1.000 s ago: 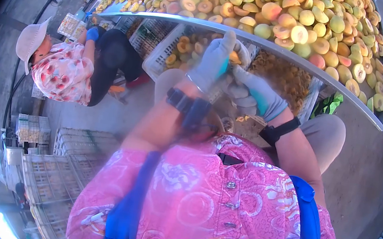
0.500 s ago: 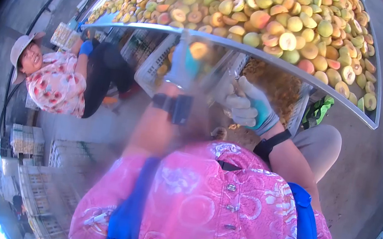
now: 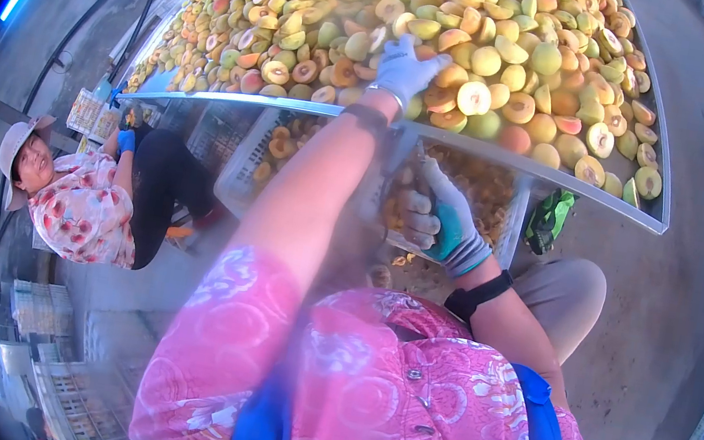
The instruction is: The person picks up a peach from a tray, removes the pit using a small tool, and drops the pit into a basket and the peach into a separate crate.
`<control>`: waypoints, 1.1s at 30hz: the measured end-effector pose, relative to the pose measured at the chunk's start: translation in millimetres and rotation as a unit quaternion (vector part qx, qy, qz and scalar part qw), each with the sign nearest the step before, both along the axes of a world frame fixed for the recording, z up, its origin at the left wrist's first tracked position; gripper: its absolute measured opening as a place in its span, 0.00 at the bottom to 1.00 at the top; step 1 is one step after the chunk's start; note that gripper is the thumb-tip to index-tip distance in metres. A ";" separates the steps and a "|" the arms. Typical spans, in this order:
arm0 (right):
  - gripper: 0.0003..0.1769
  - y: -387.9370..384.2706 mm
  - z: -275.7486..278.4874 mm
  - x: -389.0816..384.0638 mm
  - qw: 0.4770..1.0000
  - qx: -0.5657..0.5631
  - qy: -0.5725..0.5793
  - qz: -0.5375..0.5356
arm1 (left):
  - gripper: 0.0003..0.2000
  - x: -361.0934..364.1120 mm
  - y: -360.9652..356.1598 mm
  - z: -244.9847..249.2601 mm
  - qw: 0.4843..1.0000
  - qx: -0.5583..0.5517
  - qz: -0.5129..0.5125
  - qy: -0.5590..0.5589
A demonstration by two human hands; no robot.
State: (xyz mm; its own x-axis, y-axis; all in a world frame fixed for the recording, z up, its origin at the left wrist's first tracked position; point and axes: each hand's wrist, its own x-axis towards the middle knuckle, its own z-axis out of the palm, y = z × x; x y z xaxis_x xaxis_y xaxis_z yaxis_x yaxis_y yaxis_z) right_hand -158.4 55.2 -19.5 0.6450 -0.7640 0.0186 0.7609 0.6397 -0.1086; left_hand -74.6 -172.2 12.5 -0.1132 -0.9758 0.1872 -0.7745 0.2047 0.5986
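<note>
Bright daylight – heavy fisheye warp, dark corners, blurred foreground sleeve.

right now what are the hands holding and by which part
Left hand lies on the peaches, grasp unclear. Right hand is fisted; its contents cannot be told.

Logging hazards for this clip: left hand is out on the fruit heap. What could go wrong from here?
1. Left hand rests on halved fruit heaped up to the table rim; a nudge could roll pieces over the edge.
2. Right hand is clenched below the rim; lifting it could knock the metal edge.
</note>
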 end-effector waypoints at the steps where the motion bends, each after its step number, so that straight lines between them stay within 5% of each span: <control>1: 0.20 -0.1 1.2 -1.3 0.999 0.004 0.033 -0.011 | 0.44 3.6 -11.4 -7.4 1.000 0.001 -0.001 -0.001; 3: 0.20 -0.4 1.8 -3.0 0.998 0.009 0.063 -0.021 | 0.38 12.3 -16.2 -4.4 0.994 0.000 -0.037 0.100; 4: 0.19 -0.6 1.5 -3.1 0.997 0.019 0.075 -0.022 | 0.26 19.8 -18.1 -2.6 0.960 0.153 -0.067 0.225; 5: 0.19 -1.1 1.9 -3.1 0.996 0.030 0.086 -0.021 | 0.26 28.1 -3.6 0.4 0.960 0.154 -0.066 0.222; 7: 0.20 -1.7 10.9 -4.0 0.986 0.016 0.156 -0.052 | 0.23 43.6 16.8 4.5 0.833 0.225 -0.137 0.487; 11: 0.20 2.0 31.7 1.1 0.936 -0.018 0.313 -0.161 | 0.22 68.8 55.4 -6.7 0.709 0.257 -0.112 0.647; 13: 0.20 1.4 26.3 1.6 0.927 -0.035 0.337 -0.161 | 0.25 76.9 78.3 -13.1 0.696 0.256 -0.121 0.659; 15: 0.19 -2.5 22.4 3.5 0.904 -0.092 0.374 -0.184 | 0.18 72.7 101.3 -1.8 0.816 0.150 -0.229 0.509; 16: 0.19 1.1 25.7 3.5 0.899 -0.101 0.379 -0.193 | 0.16 71.9 115.8 13.0 0.593 0.333 -0.159 0.716; 19: 0.18 -1.1 19.1 7.8 0.876 -0.107 0.426 -0.200 | 0.16 66.9 112.7 -16.6 0.665 0.238 -0.171 0.687; 21: 0.18 3.4 23.9 8.4 0.870 -0.107 0.436 -0.203 | 0.18 55.2 137.3 1.3 0.621 0.274 -0.152 0.718; 33: 0.23 11.6 31.3 -1.8 0.855 -0.103 0.478 -0.174 | 0.19 44.7 168.3 -3.4 0.675 0.240 -0.089 0.692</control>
